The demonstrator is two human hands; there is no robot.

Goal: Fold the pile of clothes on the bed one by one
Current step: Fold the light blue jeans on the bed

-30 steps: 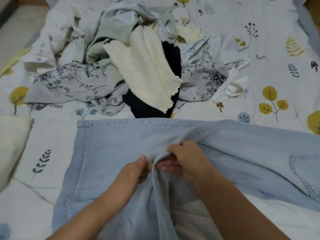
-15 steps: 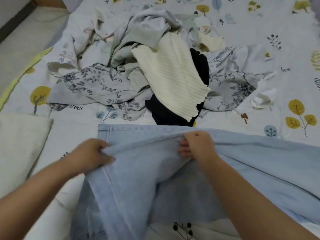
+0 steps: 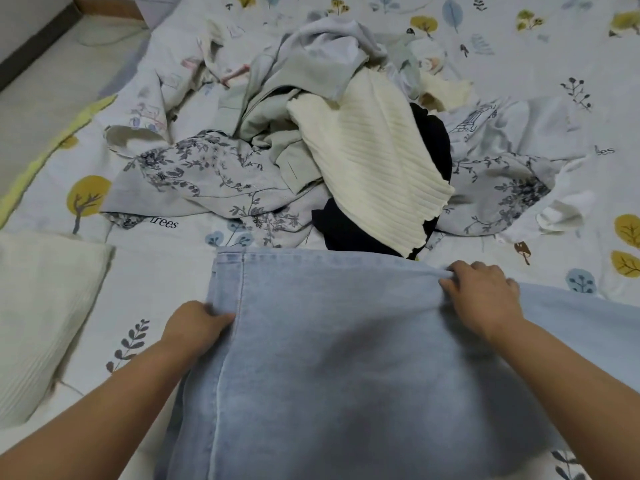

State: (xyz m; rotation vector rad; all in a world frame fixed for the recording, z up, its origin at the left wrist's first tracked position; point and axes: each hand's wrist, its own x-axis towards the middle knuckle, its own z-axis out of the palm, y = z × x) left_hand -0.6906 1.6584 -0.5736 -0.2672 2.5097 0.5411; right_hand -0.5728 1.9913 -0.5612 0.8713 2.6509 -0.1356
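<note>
While a pair of light blue jeans lies spread across the near part of the bed, both bare hands hold its edges. The left hand grips the hemmed left edge, thumb on top of the denim and fingers tucked beneath. The right hand pinches a fold at the far edge, fingers curled over the cloth. Just beyond the jeans sits the unfolded pile — a cream ribbed sweater draped over a black garment, with grey floral fabric spreading to both sides. A cream pillow rests at the left, near the left forearm.
</note>
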